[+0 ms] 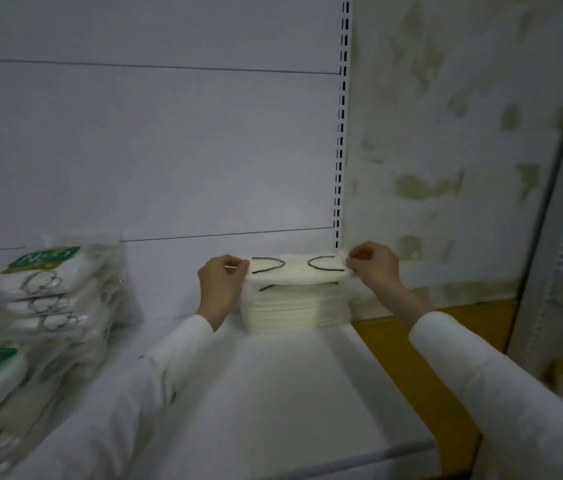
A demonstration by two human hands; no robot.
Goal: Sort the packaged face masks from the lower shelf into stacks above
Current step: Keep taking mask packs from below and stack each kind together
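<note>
Pinch grip at both ends.
Left hand (223, 278) and right hand (373, 263) each pinch one end of the top packaged mask (299, 270), which lies on the white stack (297, 311) at the back right of the shelf (273, 393), beside the slotted upright (340, 168); green-labelled packs (48, 296) are piled well to the left.

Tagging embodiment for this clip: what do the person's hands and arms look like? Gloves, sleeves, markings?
Left hand and right hand are bare, ungloved. Left sleeve and right sleeve are plain white, long, ending at the wrists. No markings show.
</note>
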